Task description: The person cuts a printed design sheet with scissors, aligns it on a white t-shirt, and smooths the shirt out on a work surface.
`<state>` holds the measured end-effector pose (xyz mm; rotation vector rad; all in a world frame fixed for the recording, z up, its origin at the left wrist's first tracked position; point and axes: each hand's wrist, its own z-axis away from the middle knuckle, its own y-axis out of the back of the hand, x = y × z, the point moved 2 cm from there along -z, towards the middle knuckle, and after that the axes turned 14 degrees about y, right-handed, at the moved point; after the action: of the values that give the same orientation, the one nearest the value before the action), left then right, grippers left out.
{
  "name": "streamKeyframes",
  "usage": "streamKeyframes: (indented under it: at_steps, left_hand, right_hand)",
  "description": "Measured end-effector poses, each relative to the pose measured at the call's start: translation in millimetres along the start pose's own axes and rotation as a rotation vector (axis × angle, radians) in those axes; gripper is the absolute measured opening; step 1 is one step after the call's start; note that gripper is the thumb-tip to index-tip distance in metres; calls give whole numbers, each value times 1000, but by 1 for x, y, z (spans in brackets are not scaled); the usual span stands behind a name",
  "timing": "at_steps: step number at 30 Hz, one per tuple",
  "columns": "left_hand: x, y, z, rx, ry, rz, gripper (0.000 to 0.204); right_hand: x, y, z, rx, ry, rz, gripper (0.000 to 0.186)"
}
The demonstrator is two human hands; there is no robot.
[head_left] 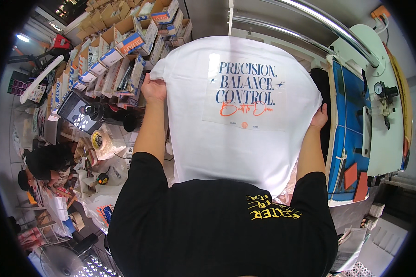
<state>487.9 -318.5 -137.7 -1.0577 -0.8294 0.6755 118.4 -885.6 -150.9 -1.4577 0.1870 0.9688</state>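
Note:
A white T-shirt (226, 154) is spread out in front of me, its fabric hanging fairly smooth. On its upper part lies a clear film sheet (210, 113) carrying dark blue lettering, small stars and an orange script line. My left hand (155, 89) grips the shirt's left edge near the upper corner, fingers under the cloth. At the right edge my right hand (319, 117) pinches the cloth, slightly lower; the shirt partly hides its fingers.
Cardboard boxes (111, 55) are stacked at the far left, with a tablet (76, 113) below them. On the right stands a press machine (381, 134) with a blue bed (344, 120) and reddish blocks (360, 187). A person in black (48, 161) is at the left; a fan (62, 261) stands lower left.

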Motion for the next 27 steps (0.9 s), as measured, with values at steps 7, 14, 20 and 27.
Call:
streamKeyframes:
  at_steps: [7,14,20,27]
  left_hand:
    - [21,15,-3,-287,140,89,44]
    - [12,-2,1,-32,35,20,47]
    - [10,-12,8,26,22,54,53]
    - [16,-10,11,-6,29,19,56]
  right_hand:
    - [8,-9,2,-14,-39,-22,52]
    - [1,-18,10,44,8,-14,50]
    - [1,-23,15,4,33,-12,51]
    - [5,-26,18,7,51,35,51]
